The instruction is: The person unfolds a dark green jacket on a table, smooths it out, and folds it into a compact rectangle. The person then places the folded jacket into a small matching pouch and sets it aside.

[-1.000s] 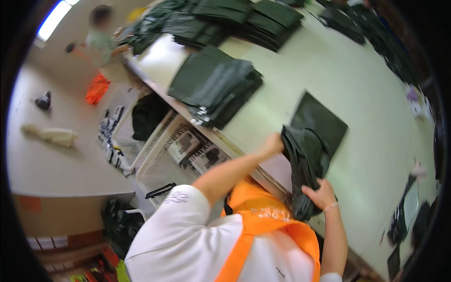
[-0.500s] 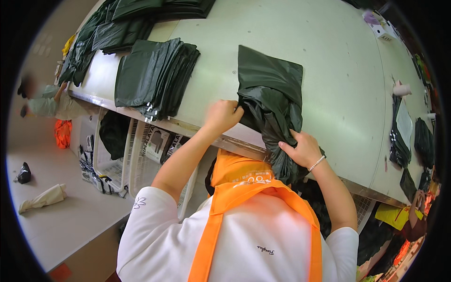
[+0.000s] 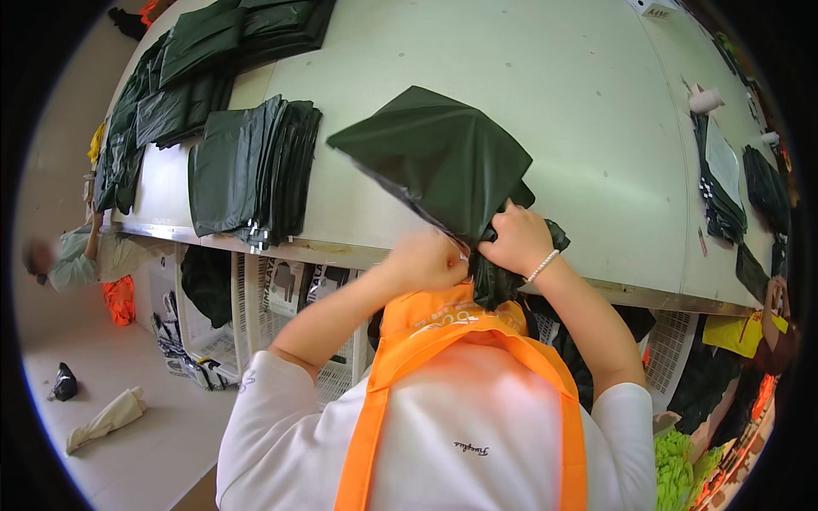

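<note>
1. Your left hand [image 3: 423,262] is raised at the counter [image 3: 596,102] edge, fingers clamped on the dark green bag [image 3: 434,157].
2. Your right hand [image 3: 514,241], elbow bent, grips its bunched end.
3. The bag is lifted above the counter.

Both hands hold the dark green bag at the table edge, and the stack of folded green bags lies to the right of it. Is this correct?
Not quite. In the head view the stack of folded green bags lies to the left of the dark green bag, not the right. The left hand and right hand do grip it at the table edge.
</note>
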### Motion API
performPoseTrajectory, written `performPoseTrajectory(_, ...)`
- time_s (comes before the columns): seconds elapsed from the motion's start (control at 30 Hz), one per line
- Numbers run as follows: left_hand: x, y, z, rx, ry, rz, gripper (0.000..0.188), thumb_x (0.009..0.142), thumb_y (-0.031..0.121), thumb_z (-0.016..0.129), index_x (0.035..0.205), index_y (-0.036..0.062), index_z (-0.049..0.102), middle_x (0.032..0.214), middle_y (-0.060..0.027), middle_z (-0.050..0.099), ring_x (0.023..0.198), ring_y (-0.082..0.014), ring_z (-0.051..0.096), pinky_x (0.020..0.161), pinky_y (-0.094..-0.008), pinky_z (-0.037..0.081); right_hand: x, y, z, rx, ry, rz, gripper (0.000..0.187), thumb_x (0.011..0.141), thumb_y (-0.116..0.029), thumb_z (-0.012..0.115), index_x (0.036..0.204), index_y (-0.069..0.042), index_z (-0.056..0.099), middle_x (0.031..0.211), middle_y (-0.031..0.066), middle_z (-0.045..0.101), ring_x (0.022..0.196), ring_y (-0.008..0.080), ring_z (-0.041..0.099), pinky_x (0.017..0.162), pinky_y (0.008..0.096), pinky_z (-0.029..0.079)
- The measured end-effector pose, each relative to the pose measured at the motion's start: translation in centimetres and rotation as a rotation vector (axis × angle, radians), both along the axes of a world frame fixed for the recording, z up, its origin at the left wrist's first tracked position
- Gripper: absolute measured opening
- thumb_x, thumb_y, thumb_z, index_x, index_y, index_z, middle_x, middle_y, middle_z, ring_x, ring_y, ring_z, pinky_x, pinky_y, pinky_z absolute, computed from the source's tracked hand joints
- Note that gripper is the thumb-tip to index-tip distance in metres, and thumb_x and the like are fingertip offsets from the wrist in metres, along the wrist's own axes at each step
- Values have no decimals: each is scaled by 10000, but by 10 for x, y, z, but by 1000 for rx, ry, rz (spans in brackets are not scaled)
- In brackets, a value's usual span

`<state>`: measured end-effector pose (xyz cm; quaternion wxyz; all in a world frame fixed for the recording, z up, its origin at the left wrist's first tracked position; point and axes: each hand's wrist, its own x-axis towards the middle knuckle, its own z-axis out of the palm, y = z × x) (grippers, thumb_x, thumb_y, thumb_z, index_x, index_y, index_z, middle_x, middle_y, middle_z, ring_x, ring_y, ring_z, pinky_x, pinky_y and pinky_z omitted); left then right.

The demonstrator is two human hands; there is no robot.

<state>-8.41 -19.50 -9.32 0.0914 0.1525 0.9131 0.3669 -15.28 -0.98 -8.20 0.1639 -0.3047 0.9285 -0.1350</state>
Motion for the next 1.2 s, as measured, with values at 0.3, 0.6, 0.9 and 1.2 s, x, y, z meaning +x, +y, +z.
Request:
performPoseTrajectory(0.3, -146, 42, -3, -473, 212, 116, 193, 728, 239, 623, 664, 59, 650, 725, -118, 651, 697, -301, 638, 605, -408, 521, 13, -21, 10, 230, 97, 226, 335, 677, -367, 693, 836, -73, 704, 1062, 176, 600, 918, 294, 598, 810, 376, 474)
performPoseTrajectory(0.6, -63, 56, 43, 215, 567, -161, 313, 680, 97, 660, 988, 43, 652, 1055, -122, 620, 1029, -267, 569, 920, -377, 427, -23, 43, -140, -507, 302, -236, 361, 837, -296, 595, 1134, -91, 592, 1165, 133, 592, 1111, 285, 545, 943, 379, 430)
performPoseTrajectory(0.9, -64, 2, -75, 378, 21, 181, 861, 691, -77, 517, 1469, 147, 224, 1072, -190, 622, 951, -314, 606, 830, -400, 468, -35, 48, -46, -1028, 12, -646, 463, 789, -165, 721, 1178, 22, 552, 1226, 160, 573, 1147, 295, 525, 977, 371, 396)
performPoseTrajectory(1.2, -23, 57, -116, 1205, -397, 453, 575, 862, -73, 466, 1398, 99, 350, 1269, -92, 531, 1122, -283, 558, 913, -390, 484, -77, 10, -43, -587, 506, -431, 454, 866, -343, 582, 1132, 26, 586, 1172, 190, 597, 1118, 361, 529, 972, 389, 398)
